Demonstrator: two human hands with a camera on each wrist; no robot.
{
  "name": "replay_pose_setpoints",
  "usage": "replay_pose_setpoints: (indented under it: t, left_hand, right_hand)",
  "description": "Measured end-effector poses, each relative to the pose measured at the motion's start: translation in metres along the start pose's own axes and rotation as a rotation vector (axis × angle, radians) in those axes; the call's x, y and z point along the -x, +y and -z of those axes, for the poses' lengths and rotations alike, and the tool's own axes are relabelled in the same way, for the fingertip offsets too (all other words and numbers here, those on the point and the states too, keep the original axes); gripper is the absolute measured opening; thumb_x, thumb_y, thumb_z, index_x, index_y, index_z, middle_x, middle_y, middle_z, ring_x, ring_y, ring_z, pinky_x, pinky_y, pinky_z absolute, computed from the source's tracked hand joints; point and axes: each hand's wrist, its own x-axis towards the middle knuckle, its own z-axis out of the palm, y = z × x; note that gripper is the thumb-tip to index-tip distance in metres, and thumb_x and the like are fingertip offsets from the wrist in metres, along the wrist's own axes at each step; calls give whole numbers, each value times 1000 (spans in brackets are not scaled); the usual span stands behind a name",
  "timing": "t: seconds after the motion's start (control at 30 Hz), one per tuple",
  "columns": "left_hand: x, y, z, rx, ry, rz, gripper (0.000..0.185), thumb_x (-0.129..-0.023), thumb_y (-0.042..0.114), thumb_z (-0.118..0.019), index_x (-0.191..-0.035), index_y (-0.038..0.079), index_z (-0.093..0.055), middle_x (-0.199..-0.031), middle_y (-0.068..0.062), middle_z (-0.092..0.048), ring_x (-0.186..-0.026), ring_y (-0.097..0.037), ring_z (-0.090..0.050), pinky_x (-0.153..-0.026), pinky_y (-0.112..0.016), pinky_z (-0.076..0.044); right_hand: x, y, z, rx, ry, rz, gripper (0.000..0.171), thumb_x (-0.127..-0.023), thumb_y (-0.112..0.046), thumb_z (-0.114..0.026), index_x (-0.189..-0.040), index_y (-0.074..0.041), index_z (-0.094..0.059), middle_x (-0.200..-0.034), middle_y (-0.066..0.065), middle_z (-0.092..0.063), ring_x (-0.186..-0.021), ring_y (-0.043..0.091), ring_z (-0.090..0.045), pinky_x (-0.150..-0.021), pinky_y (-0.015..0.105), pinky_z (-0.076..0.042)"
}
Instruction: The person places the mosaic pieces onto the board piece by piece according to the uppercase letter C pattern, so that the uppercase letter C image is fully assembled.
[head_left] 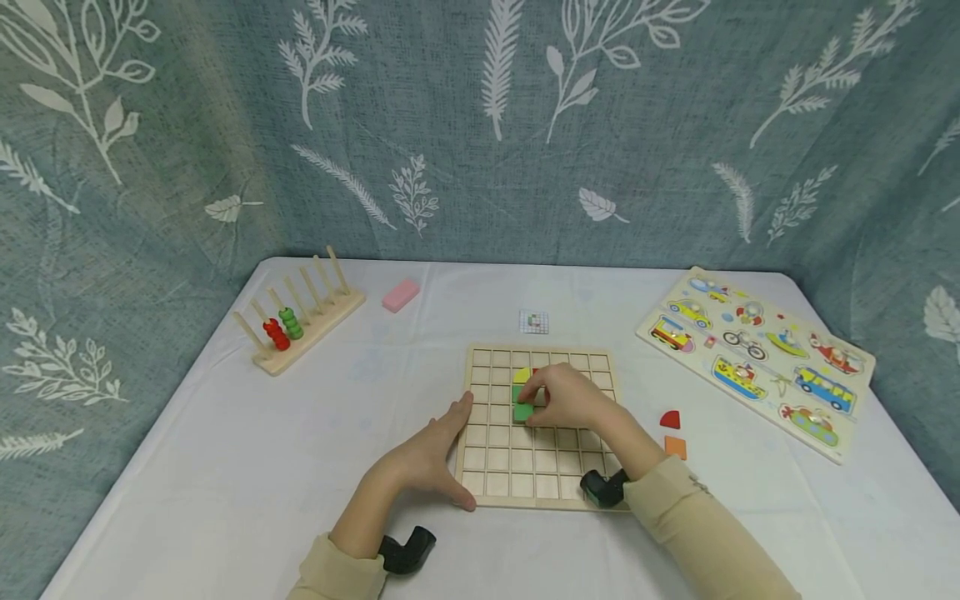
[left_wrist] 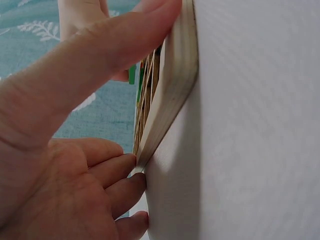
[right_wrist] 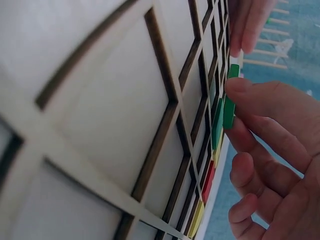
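Observation:
My right hand [head_left: 566, 396] pinches a flat green tile [right_wrist: 230, 100] between thumb and fingers, held on edge close over the wooden grid board [head_left: 498, 485]. Beside it in the grid lie another green tile [right_wrist: 217, 125], a red piece [right_wrist: 208, 182] and a yellow piece [head_left: 522, 376]; the hand partly covers this group in the head view. At the board's left side, my left hand [head_left: 427, 454] rests with thumb and fingers spread. Its thumb touches the near left corner and its fingertips are against the board's edge [left_wrist: 172, 85].
A red quarter-round piece [head_left: 671, 419] and an orange square [head_left: 675, 447] lie right of the board. Behind it is a small printed grid card [head_left: 534, 322]. A peg rack [head_left: 311, 332] with red and green beads, a pink block [head_left: 401, 295] and a vehicle puzzle [head_left: 757, 358] stand farther out.

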Motion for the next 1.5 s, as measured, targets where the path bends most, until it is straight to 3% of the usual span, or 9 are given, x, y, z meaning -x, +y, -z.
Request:
replay_pose_setpoints:
  t: [0.63, 0.87, 1.5]
  left_hand:
    - [-1, 0, -1, 0, 0, 0, 132, -46, 23, -92, -145, 0, -8, -150, -17, -10, -138, -29, -11, -111, -48, -11]
    - [0, 2, -1, 8, 1, 8, 132, -45, 22, -92, -146, 0, -8, -150, -18, -11, -137, -30, -11, -110, -48, -12]
    - [1, 1, 0, 9, -1, 14, 132, -46, 23, -91, -146, 1, -8, -150, -19, -10, -137, -31, -10, -110, -49, -12]
  right_hand:
    - [-2, -2, -2, 28, -30, -25, 19, -69, -12, -79, -86, -10, -72, -83, -4, -66, -62, 8, -50, -61, 24, -46]
    - [-3, -3, -3, 65, -18, -24, 18, -68, -13, -80, -84, -12, -72, -88, -3, -66, -77, 10, -55, -72, 28, -48]
    - [-3, -7, -4, 79, -23, -47, 20, -68, -12, -80, -86, -11, -72, -93, -1, -64, -79, 12, -55, -71, 28, -48]
